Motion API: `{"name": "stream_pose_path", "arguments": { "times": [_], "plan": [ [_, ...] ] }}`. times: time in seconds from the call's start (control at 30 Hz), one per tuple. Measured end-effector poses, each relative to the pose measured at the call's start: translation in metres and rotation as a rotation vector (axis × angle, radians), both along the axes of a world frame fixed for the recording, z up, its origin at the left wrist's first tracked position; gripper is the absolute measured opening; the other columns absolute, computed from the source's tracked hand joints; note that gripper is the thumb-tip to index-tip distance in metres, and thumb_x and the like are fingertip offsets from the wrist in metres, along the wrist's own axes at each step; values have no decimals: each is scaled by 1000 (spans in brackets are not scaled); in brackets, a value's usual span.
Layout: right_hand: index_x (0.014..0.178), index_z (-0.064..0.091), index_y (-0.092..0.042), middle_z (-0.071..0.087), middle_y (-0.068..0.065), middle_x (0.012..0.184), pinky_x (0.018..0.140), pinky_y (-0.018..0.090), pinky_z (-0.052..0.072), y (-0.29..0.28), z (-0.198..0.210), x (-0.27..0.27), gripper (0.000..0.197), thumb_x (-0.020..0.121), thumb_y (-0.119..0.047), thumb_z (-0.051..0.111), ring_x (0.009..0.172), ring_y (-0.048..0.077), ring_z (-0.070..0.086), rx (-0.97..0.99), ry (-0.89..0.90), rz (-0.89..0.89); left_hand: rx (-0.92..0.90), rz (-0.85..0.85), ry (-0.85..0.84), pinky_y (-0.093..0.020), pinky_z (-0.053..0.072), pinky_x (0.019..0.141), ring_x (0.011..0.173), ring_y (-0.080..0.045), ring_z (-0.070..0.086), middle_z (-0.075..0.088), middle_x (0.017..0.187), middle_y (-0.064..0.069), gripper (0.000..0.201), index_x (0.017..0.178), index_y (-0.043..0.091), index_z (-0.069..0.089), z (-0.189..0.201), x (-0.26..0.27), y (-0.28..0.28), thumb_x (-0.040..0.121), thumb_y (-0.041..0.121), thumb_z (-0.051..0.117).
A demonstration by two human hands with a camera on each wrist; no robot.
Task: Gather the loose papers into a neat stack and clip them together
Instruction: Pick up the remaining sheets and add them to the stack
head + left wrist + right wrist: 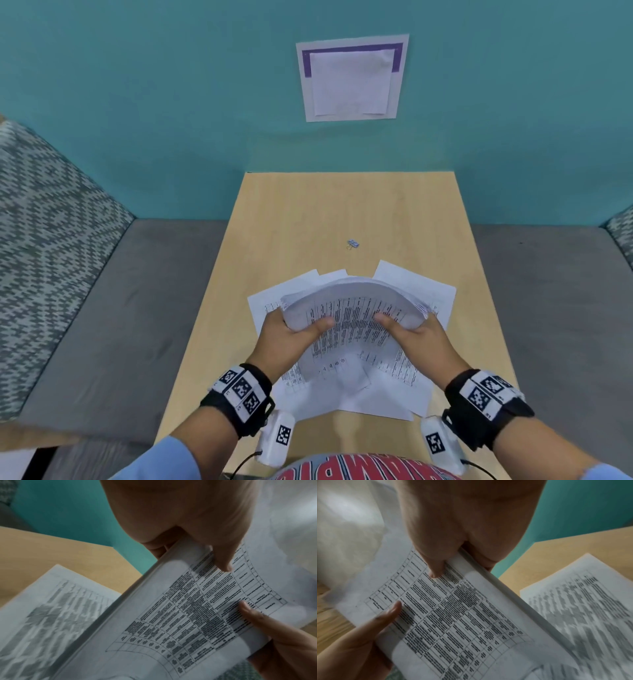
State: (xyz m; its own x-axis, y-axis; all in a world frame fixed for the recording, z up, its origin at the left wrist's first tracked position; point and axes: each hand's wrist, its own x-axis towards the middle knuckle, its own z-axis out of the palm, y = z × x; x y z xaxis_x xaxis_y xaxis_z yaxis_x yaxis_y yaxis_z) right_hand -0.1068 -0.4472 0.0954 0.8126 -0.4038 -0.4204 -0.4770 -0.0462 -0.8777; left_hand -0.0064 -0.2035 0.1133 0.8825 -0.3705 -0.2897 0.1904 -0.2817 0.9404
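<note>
A thick bundle of printed sheets (352, 318) bows upward above the wooden table (308, 222). My left hand (291, 329) grips its left edge with the thumb on top; my right hand (414, 330) grips its right edge the same way. Both wrist views show the bundle (180, 615) (462, 615) with a printed table, each thumb pressed on the top page and fingers curled under the edge. More loose sheets (421, 287) lie spread flat on the table beneath. A small binder clip (352, 244) lies alone on the table beyond the papers.
The table butts against a teal wall (171, 102) with a paper sign (352, 78) taped to it. Grey upholstered seats (120, 308) flank the table on both sides. Bare wood lies between the papers and the wall.
</note>
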Motion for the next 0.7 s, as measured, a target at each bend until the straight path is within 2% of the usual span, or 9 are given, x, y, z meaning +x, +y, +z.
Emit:
{"name": "stream_pose_path", "arguments": {
  "times": [0.07, 0.17, 0.27, 0.33, 0.37, 0.43, 0.5, 0.57, 0.7],
  "plan": [
    [100, 75, -5, 75, 22, 72, 60, 33, 53, 8, -9, -4, 65, 74, -64, 82, 58, 14, 59, 17, 3, 32, 75, -90, 49, -40, 61, 100, 106, -11, 78, 83, 111, 9, 43, 114, 33, 78, -11, -5, 7, 75, 38, 94],
    [96, 75, 0, 63, -13, 44, 46, 14, 43, 17, -8, -4, 42, 87, -40, 79, 40, -6, 52, 33, 25, 36, 180, -151, 21, -40, 59, 103, 112, -3, 74, 80, 116, 18, 46, 118, 49, 72, -31, -11, 19, 75, 56, 87],
    [75, 68, -8, 61, -13, 42, 47, 8, 41, 22, -6, 6, 34, 87, -36, 81, 39, -6, 51, 44, 14, 44, 192, -83, -21, -42, 62, 97, 106, -3, 76, 81, 112, 15, 33, 109, 49, 74, -28, -1, 28, 79, 60, 82],
    [83, 75, -8, 77, -5, 65, 66, 14, 56, 27, -6, 17, 30, 85, -36, 84, 60, -2, 69, 53, 1, 116, 187, -64, -15, -43, 63, 96, 104, -6, 77, 83, 108, 11, 21, 104, 45, 77, -18, 10, 41, 84, 48, 84],
    [95, 79, -12, 82, -2, 82, 80, 25, 62, 31, -9, 23, 29, 84, -37, 85, 77, 4, 76, 29, -1, 149, 197, -59, -11, -45, 62, 97, 104, -8, 78, 83, 108, 9, 18, 104, 40, 79, -13, 15, 53, 87, 42, 84],
    [112, 77, -18, 82, 1, 99, 91, 32, 61, 39, -26, 39, 30, 86, -31, 84, 95, 17, 78, 2, 0, 225, 238, -4, 9, -50, 61, 98, 103, -12, 78, 84, 106, 5, 17, 103, 30, 82, -6, 25, 88, 88, 37, 83],
    [125, 68, -17, 77, 6, 108, 90, 34, 59, 47, -53, 60, 43, 88, -36, 81, 102, 26, 74, -129, 129, 268, 256, 102, 23, -48, 62, 94, 101, -12, 79, 84, 105, 6, 10, 97, 30, 83, -3, 32, 129, 88, 34, 84],
    [135, 56, -11, 67, 10, 126, 93, 43, 58, 52, -84, 80, 72, 84, -58, 75, 112, 30, 68, -365, 363, 373, 225, 248, 19, -37, 64, 90, 101, -7, 79, 83, 103, 14, 14, 99, 32, 83, -4, 33, 168, 88, 23, 84],
    [133, 50, -8, 56, 15, 132, 96, 48, 55, 64, -122, 97, 104, 65, -85, 67, 121, 35, 60, -710, 550, 489, 235, 400, -2, -26, 64, 88, 101, -1, 75, 83, 97, 13, 21, 112, 9, 78, -3, 32, 221, 91, 7, 77]
  ]
}}
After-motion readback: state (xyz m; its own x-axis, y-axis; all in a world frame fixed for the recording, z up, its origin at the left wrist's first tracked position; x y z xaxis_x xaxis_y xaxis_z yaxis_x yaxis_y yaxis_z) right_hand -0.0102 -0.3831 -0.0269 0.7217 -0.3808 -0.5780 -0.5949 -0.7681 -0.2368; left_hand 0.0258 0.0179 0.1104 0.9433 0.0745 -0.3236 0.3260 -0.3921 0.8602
